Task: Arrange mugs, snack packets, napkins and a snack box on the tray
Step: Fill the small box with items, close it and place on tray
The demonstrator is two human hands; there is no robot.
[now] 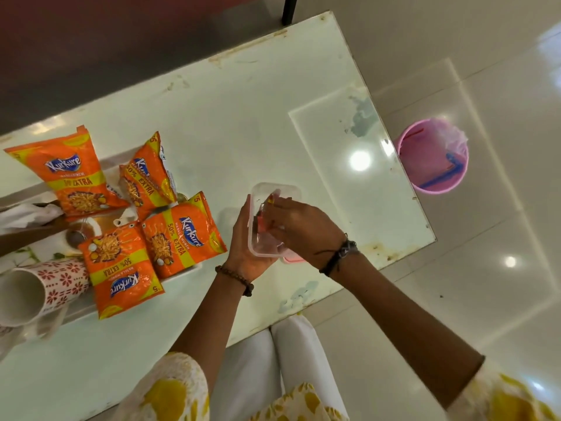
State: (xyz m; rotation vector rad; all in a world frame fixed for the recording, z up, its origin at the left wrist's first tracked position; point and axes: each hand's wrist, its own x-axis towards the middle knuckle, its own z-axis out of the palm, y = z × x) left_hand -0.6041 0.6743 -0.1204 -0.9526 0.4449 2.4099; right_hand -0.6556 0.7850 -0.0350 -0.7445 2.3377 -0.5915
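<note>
Left hand [243, 238] cradles the box [273, 220] mid-frame, right hand [299, 226] pinching inside it; a tilt could spill its contents.

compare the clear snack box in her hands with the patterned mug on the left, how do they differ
The snack box is clear plastic; the mug is white with a red flower pattern. The snack box is held above the table, left hand gripping it and right hand reaching inside; nobody touches the mug. The snack box is rectangular; the mug is round and lies on its side, mouth towards the camera. Both are open containers.
</note>
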